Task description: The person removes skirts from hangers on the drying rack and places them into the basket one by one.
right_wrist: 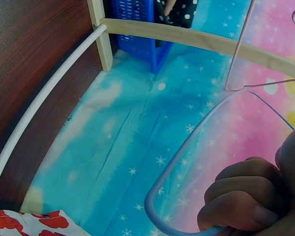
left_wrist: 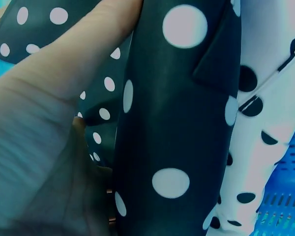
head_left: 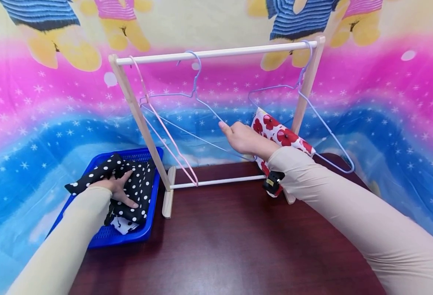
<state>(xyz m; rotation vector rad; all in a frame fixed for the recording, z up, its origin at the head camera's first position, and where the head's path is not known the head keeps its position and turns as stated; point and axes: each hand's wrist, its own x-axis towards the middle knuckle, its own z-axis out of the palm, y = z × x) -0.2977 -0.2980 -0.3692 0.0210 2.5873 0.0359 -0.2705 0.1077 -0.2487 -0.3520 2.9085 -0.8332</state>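
Observation:
My right hand (head_left: 244, 139) grips one sloping side of a blue clothes hanger (head_left: 194, 95), whose hook hangs over the rack's top bar. In the right wrist view its fingers (right_wrist: 246, 191) curl round the hanger's wire near a rounded corner. My left hand (head_left: 118, 190) rests in the blue basket, thumb and a finger spread against a black cloth with white dots (head_left: 142, 176). A fold of this cloth (left_wrist: 172, 123) fills much of the left wrist view and hides some fingertips. Beneath it lies a white cloth with black spots (head_left: 124, 225).
The wooden rack (head_left: 216, 54) stands on a dark red table (head_left: 216, 246). On its left hangs a pink hanger (head_left: 168, 137). Another blue hanger (head_left: 331, 131) at the right carries a red-flowered white cloth (head_left: 284, 135). The blue basket (head_left: 148, 229) sits left of the rack.

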